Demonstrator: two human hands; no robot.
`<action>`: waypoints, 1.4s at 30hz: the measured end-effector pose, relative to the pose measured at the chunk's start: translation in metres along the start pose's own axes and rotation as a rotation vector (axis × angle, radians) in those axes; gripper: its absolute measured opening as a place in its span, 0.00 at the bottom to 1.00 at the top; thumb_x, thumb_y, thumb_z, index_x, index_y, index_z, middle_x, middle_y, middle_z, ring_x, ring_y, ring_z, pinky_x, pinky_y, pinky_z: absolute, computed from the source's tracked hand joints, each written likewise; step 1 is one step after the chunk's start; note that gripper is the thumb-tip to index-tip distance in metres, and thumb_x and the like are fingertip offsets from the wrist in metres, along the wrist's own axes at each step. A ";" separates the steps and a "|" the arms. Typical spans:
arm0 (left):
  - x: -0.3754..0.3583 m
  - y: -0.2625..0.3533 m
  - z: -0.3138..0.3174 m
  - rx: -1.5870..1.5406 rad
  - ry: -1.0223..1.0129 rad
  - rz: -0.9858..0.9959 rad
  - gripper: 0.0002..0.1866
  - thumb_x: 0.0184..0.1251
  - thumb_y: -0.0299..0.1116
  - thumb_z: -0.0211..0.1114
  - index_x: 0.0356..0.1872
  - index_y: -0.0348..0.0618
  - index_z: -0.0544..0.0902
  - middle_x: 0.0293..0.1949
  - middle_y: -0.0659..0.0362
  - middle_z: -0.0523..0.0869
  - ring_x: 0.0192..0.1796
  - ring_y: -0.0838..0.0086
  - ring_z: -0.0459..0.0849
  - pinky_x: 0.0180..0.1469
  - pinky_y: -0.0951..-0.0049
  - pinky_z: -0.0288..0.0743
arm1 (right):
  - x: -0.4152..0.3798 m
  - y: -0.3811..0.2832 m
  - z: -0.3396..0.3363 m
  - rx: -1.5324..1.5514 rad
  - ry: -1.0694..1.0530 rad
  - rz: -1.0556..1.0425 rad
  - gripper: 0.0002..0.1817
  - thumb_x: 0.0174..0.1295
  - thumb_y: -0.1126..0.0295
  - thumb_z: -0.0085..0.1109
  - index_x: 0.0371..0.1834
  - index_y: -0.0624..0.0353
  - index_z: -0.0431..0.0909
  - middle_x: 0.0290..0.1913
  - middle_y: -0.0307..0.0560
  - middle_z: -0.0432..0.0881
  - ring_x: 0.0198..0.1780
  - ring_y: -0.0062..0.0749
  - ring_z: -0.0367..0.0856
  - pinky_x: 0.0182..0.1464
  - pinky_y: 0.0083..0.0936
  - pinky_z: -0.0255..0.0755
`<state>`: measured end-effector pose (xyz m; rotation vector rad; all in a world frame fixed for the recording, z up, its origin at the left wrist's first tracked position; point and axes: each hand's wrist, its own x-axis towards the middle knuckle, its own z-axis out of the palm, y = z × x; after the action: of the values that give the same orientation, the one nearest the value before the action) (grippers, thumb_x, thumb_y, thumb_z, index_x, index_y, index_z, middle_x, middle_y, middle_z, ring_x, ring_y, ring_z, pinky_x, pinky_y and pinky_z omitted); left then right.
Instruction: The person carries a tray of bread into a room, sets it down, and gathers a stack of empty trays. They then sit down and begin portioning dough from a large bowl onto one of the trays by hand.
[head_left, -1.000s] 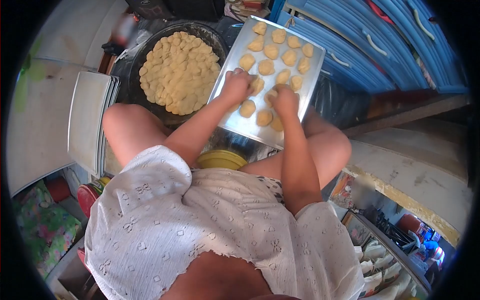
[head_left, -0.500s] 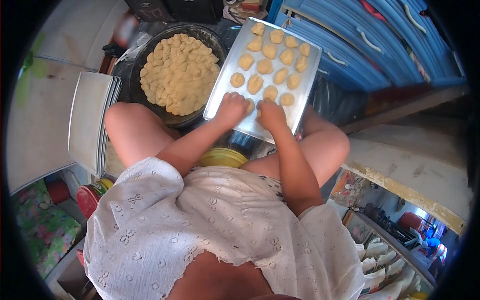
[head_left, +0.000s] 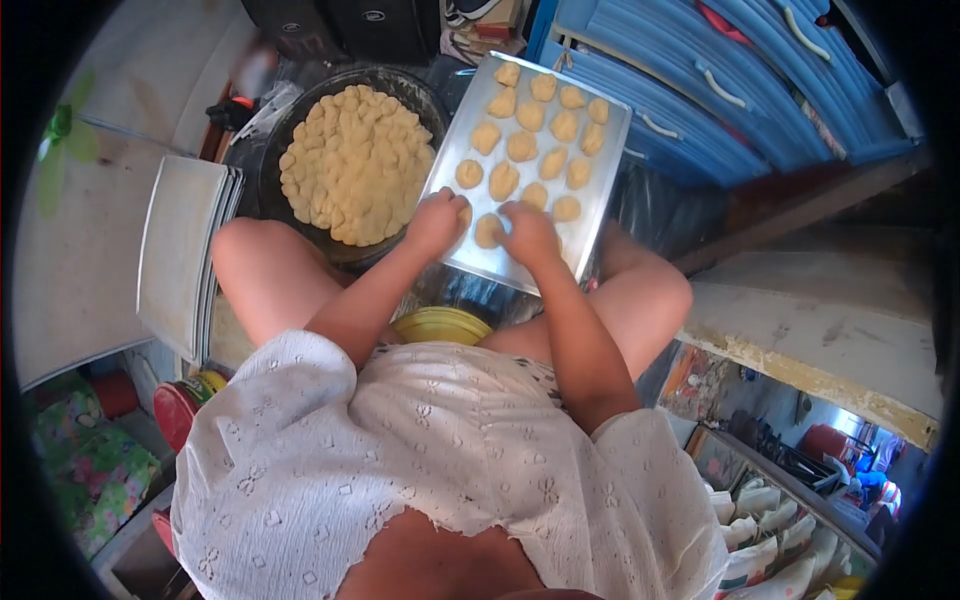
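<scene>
A shiny metal baking tray [head_left: 594,215] is tilted in front of me, with rows of yellowish dough balls [head_left: 521,147] on it. Near its lower left edge, my left hand [head_left: 436,224] is closed with its fingertips on a dough ball [head_left: 464,212]. My right hand [head_left: 530,235] is over the lower right part of the tray, thumb and forefinger apart beside another dough ball [head_left: 488,232]. Part of one more dough piece [head_left: 558,243] shows under the right hand. Left of the tray, a dark round basin [head_left: 268,180] holds a heap of dough pieces [head_left: 355,165].
Several stacked flat trays [head_left: 180,255] lean at the left beyond my knee. A yellow bowl [head_left: 440,325] sits between my legs. Blue drawers [head_left: 690,90] stand close behind the tray on the right. A wooden ledge [head_left: 800,300] runs along the right side.
My left hand has moved left, away from the dough ball it was touching, to another one near the tray's edge. My right hand's thumb and forefinger have spread apart. The whole view has shifted slightly.
</scene>
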<state>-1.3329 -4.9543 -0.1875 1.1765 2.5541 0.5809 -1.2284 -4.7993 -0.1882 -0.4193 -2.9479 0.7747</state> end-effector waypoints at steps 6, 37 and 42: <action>0.027 0.025 0.002 0.018 0.168 0.151 0.18 0.47 0.32 0.63 0.43 0.45 0.78 0.46 0.55 0.74 0.51 0.61 0.71 0.50 0.60 0.64 | -0.001 0.044 -0.032 -0.061 0.311 0.337 0.18 0.42 0.68 0.62 0.40 0.55 0.77 0.39 0.50 0.75 0.44 0.45 0.74 0.47 0.36 0.68; 0.070 -0.004 -0.008 0.060 0.053 0.016 0.33 0.64 0.53 0.46 0.66 0.46 0.55 0.69 0.50 0.47 0.71 0.57 0.43 0.68 0.54 0.38 | 0.044 0.060 -0.012 -0.077 0.154 0.475 0.39 0.58 0.48 0.45 0.69 0.52 0.43 0.71 0.57 0.38 0.71 0.52 0.36 0.64 0.60 0.30; 0.031 -0.031 -0.096 0.007 0.408 -0.132 0.29 0.62 0.50 0.52 0.61 0.45 0.66 0.68 0.46 0.50 0.70 0.54 0.46 0.68 0.57 0.42 | 0.049 0.021 -0.014 0.111 0.374 0.176 0.28 0.56 0.60 0.54 0.59 0.59 0.63 0.65 0.62 0.53 0.66 0.55 0.51 0.63 0.50 0.46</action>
<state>-1.4111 -4.9723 -0.1191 0.9607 2.9425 0.8553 -1.2681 -4.7615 -0.1871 -0.7331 -2.5344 0.7744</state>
